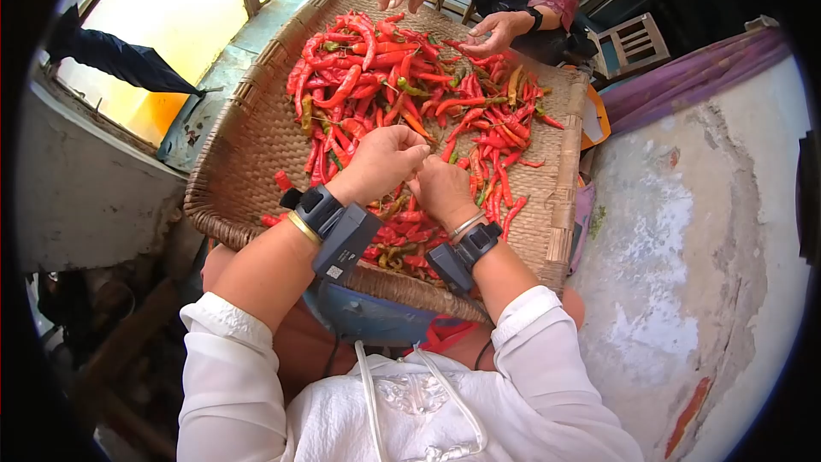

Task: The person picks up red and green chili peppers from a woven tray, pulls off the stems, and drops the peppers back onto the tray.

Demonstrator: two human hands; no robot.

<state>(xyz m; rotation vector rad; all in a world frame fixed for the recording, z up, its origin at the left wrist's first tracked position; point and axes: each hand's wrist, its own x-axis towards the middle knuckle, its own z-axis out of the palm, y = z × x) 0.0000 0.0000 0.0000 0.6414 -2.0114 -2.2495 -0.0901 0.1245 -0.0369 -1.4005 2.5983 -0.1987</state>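
Peppers (386, 60) | long axes crossed, pointing many ways | left fingers (413, 156), right fingers (427, 180) bent together; cannot tell if grasping

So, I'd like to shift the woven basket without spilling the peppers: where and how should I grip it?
Probably by both long sides at once, coming from outside: the left rim and the right rim. The woven basket is broad, and the red peppers heap between those sides, leaving both rims bare.
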